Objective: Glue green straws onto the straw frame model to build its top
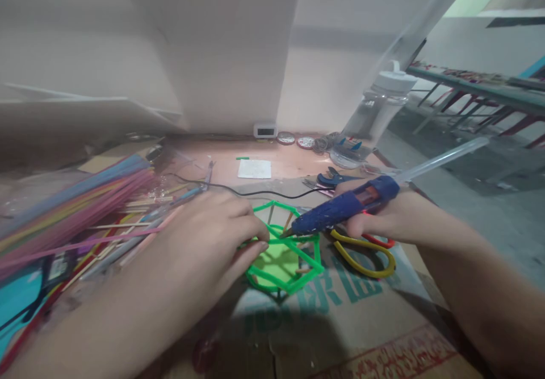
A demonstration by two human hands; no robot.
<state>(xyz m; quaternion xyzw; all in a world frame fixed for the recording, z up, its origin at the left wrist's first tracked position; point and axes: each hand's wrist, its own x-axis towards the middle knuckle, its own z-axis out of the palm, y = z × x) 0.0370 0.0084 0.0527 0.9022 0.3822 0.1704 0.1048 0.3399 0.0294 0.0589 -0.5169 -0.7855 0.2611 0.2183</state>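
In the middle of the view, a frame of bright green strips [307, 277] with a yellow-green panel [272, 262] inside it rests over the cardboard. My left hand [225, 225] pinches the frame's left side between thumb and fingers. A blue glue gun [323, 215] is gripped in my right hand [378, 217], its nozzle pointing left and down at the top of the green frame near my left fingertips. A clear glue stick [447, 158] sticks out of the gun's back end. Most of my right fingers are hidden behind the gun.
Scissors with yellow handles [366, 268] lie under my right hand. Blue-handled pliers [336, 177] and a clear water bottle [366, 117] stand behind. Bundled coloured strips [85, 208] fill the left side. A thin black cord [255, 195] crosses the table near a white card [254, 169].
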